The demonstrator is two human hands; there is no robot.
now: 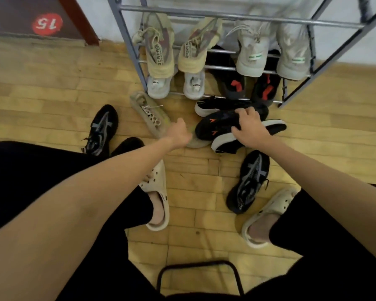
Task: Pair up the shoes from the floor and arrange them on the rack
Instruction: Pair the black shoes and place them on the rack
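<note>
The right hand (251, 129) grips a black shoe with orange marks (217, 124) on the floor (52, 101). The left hand (179, 132) reaches beside a tan shoe (148, 115); its grasp cannot be told

Black shoe (217, 124) with orange marks, beige sneaker (149, 116), grey rack (126, 40)

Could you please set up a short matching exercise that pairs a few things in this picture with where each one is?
Things:
1. right hand
2. left hand
3. beige sneaker pair
4. black and grey sneaker

Places:
A. on the rack's upper tier, left side
B. on the floor beside the right foot's clog
C. on a black shoe with orange marks
D. at the heel of the tan shoe on the floor

Pairs: 1-C, 2-D, 3-A, 4-B
</note>
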